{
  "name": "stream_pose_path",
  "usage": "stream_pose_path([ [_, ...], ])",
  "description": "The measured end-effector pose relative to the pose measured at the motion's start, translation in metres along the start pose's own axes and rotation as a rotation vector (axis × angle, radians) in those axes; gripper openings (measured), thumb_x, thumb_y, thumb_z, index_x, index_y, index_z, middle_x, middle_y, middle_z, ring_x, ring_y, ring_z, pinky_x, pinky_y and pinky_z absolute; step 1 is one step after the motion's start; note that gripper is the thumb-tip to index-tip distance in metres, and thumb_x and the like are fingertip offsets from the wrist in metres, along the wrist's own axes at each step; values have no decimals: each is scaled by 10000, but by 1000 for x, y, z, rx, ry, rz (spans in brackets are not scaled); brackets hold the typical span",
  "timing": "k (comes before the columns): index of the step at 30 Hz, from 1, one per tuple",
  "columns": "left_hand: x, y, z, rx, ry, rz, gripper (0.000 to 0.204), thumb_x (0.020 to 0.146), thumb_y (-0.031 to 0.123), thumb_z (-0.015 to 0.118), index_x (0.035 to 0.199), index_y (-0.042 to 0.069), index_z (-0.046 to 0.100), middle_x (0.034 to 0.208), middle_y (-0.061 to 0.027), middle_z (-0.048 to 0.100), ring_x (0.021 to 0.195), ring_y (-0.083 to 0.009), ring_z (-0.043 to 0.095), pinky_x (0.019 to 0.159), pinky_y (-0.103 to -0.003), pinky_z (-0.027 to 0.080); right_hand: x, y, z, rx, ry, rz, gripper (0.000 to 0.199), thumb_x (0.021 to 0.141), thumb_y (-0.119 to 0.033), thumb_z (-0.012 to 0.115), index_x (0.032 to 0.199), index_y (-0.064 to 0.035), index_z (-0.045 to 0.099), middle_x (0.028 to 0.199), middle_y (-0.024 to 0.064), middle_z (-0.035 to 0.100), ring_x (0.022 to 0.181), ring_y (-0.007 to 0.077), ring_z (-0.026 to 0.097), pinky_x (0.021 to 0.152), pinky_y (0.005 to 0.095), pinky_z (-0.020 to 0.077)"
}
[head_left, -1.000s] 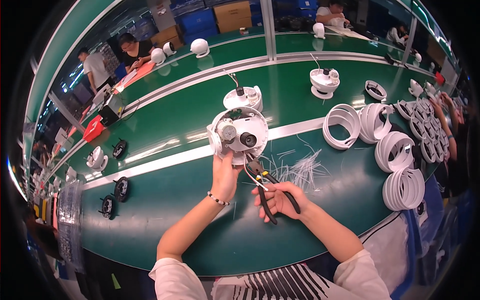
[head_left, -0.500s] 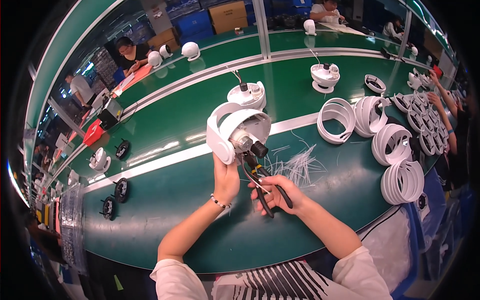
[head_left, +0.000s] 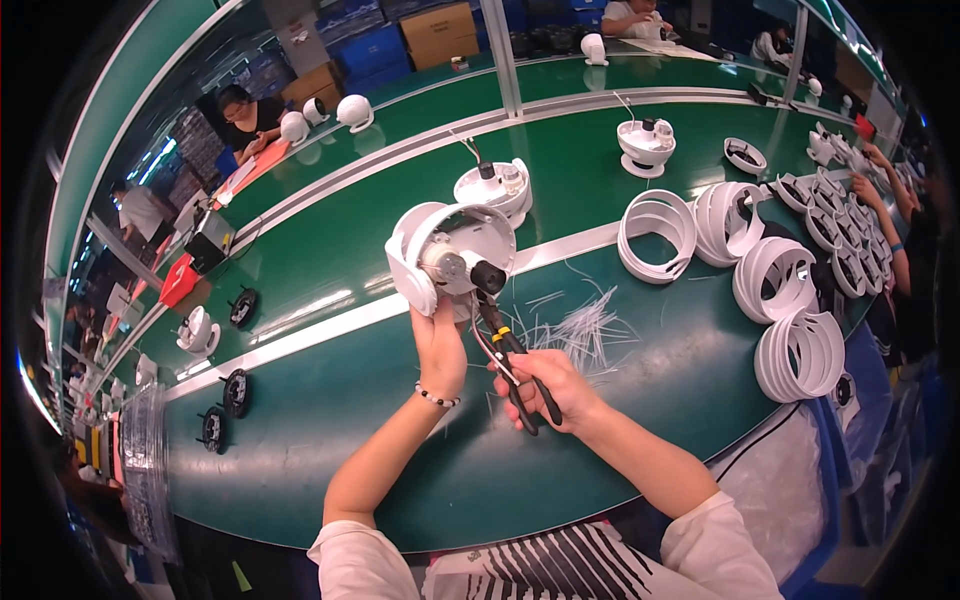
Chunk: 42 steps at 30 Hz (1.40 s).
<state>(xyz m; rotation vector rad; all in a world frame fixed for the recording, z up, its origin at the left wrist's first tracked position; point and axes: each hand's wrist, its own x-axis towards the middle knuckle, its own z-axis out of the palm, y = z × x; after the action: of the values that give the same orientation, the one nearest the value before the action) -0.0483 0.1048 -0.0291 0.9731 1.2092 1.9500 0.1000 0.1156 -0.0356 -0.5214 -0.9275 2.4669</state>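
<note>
The left hand (head_left: 440,352) gripped the white camera (head_left: 450,262) from beneath, its fingers partly hidden, and held it tilted above the green bench (head_left: 300,450), just in front of a second camera (head_left: 495,190). The right hand (head_left: 553,385) had its fingers closed round the handles of the pliers (head_left: 502,340), whose tips reached under the lens (head_left: 488,277), beside hanging wires (head_left: 483,340); white clippings (head_left: 585,330) lay scattered to the right.

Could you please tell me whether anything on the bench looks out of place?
Yes: thin white strips are strewn in a loose tangle on the green bench, just right of the pliers. They point in all directions, while the white rings farther right sit grouped. No damage is evident.
</note>
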Motion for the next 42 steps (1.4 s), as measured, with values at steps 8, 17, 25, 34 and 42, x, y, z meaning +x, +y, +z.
stream_pose_path([
  [8, 17, -13, 20, -26, 79, 1, 343, 886, 156, 361, 1206, 44, 304, 1109, -80, 420, 966, -163, 457, 800, -303, 424, 0, -4, -3, 73, 75, -64, 301, 819, -263, 488, 921, 19, 508, 672, 83, 545, 464, 157, 538, 379, 276, 463],
  [17, 46, -33, 41, 183, 102, 149, 264, 854, 78, 350, 1094, -16, 406, 998, -85, 483, 908, -153, 452, 803, -274, 363, 5, -16, -9, 69, 155, -103, 330, 820, -277, 427, 963, 12, 494, 714, 76, 559, 500, 175, 540, 427, 295, 454],
  [25, 34, -15, 54, 171, -94, 271, 321, 876, 79, 371, 1185, -2, 345, 1101, -77, 446, 972, -144, 438, 836, -267, 355, 9, -24, -24, 218, -149, -119, 518, 802, -389, 338, 1098, 26, 424, 942, 159, 529, 761, 290, 567, 669, 411, 483],
  [34, 32, -8, 40, 222, -50, 324, 321, 876, 61, 365, 1185, -16, 325, 1135, -86, 417, 1001, -141, 410, 861, -264, 328, 11, -16, -24, 109, -229, -60, 563, 796, -375, 342, 1167, 46, 381, 1010, 186, 512, 827, 314, 561, 718, 425, 460],
  [42, 28, -15, 35, 264, -92, 353, 311, 863, 26, 360, 1167, -33, 331, 1115, -90, 421, 977, -138, 421, 845, -253, 340, 14, -12, -24, 66, -179, -60, 514, 810, -360, 349, 1132, 36, 406, 956, 163, 532, 782, 285, 573, 679, 399, 475],
])
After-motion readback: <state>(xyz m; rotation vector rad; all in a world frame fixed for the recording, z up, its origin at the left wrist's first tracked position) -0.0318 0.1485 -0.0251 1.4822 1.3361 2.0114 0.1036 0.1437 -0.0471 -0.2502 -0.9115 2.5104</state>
